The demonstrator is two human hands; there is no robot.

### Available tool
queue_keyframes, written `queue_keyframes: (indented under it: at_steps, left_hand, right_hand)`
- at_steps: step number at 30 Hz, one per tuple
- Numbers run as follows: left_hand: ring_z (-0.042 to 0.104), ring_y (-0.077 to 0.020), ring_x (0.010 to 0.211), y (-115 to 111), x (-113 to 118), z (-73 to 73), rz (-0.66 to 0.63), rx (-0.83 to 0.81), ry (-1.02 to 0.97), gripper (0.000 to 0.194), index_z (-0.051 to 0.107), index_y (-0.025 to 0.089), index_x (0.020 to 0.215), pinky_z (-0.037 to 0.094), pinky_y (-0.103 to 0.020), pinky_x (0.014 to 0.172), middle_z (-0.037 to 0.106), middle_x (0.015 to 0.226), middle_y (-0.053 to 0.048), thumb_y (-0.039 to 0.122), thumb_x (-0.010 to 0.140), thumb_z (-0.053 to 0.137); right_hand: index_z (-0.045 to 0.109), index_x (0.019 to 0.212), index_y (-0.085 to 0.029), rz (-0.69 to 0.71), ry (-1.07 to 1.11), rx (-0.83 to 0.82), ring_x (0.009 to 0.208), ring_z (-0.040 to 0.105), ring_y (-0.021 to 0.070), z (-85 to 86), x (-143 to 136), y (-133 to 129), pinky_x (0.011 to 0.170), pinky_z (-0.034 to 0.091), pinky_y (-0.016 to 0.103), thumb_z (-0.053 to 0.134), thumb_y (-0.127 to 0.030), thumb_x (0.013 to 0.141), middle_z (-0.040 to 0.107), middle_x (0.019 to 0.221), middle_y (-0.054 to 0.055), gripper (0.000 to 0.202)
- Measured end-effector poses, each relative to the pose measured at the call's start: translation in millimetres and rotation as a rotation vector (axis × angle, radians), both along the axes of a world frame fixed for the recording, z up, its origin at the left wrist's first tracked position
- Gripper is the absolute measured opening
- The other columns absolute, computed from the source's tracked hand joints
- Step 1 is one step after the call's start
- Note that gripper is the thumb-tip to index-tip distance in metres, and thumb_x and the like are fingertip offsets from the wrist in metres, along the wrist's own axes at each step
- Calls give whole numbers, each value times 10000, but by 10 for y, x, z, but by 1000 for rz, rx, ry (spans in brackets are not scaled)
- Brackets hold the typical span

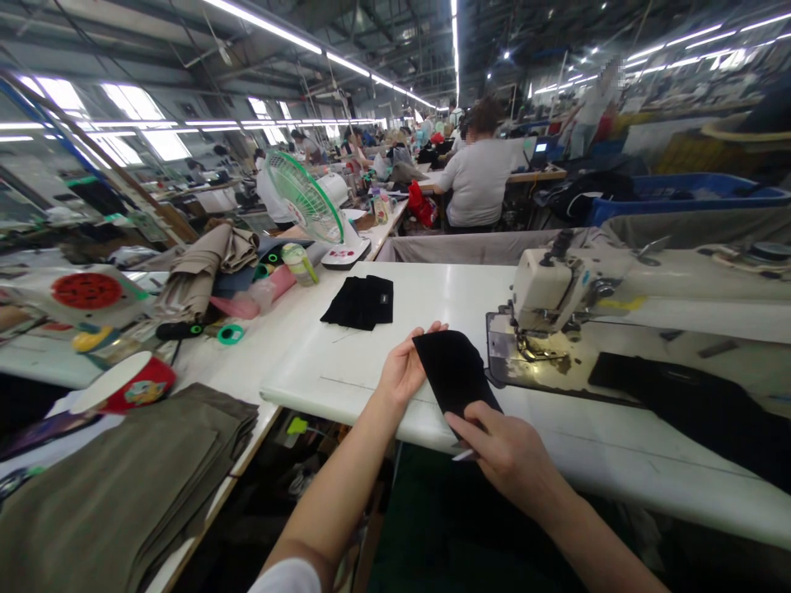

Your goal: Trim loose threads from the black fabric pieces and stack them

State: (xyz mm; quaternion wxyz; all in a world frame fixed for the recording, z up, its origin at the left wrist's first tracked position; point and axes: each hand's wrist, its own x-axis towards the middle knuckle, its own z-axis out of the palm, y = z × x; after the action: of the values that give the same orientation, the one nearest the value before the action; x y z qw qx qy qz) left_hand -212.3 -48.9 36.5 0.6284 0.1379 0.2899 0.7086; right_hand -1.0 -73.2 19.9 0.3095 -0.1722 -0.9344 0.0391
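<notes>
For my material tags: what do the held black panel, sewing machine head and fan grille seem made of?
Black panel: likely fabric, matt; it shows almost no sheen, its weave too dark to read.
Sewing machine head: probably painted metal, smooth and cream, judging by its even coat.
Fan grille: green and smooth-looking; its thin bars could be plastic or coated wire.
</notes>
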Motion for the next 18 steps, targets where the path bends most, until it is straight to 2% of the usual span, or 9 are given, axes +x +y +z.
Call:
queue_keyframes:
  at_steps: [3,5,7,10,13,15,18]
  left_hand:
    - [654,-265,1081,6,-28,-11,43,-11,323,68,672,157,791,508,-408,951,728,1020,-98,156,744,623]
    - [681,-244,958,9,-69,12,81,-35,530,130,711,151,828,520,-373,884,739,922,-82,225,723,687]
    - [679,-204,828,8,-127,65,104,-61,642,181,744,148,834,516,-317,807,739,814,-57,250,685,758]
    - [648,-168,710,-1,-219,188,115,-104,760,180,770,158,781,489,-272,703,741,748,-39,241,631,825]
    - [638,-174,652,-11,-281,310,98,-142,842,159,777,181,750,474,-276,631,743,717,-33,266,626,829]
    - [644,-184,649,-12,-300,368,83,-157,869,145,780,190,750,478,-284,626,743,707,-34,286,646,810]
    - [664,-195,696,-9,-304,410,60,-173,881,130,785,191,755,493,-293,676,756,741,-49,296,683,764]
  right_hand:
    - [671,1156,-196,0,135,-165,674,607,144,11,7,-12,552,459,242,483,-109,894,650,897,68,334]
    - [687,1093,-206,-64,308,-391,710,613,159,34,11,-14,597,486,258,489,-180,915,652,883,67,267]
    - [694,984,-206,-204,464,-684,673,594,167,56,15,-2,588,485,272,539,-310,910,647,804,51,201]
    - [657,902,-188,-376,586,-1168,476,456,126,64,16,36,432,369,249,641,-498,808,523,571,-21,325]
    - [602,952,-173,-386,644,-1534,384,256,65,53,8,57,370,191,208,745,-594,652,316,462,-117,536]
    - [580,980,-167,-384,673,-1623,385,208,46,54,2,51,378,142,194,788,-602,590,267,461,-141,620]
    - [583,1029,-149,-384,704,-1625,396,213,40,66,6,34,389,132,189,794,-599,594,264,476,-142,660]
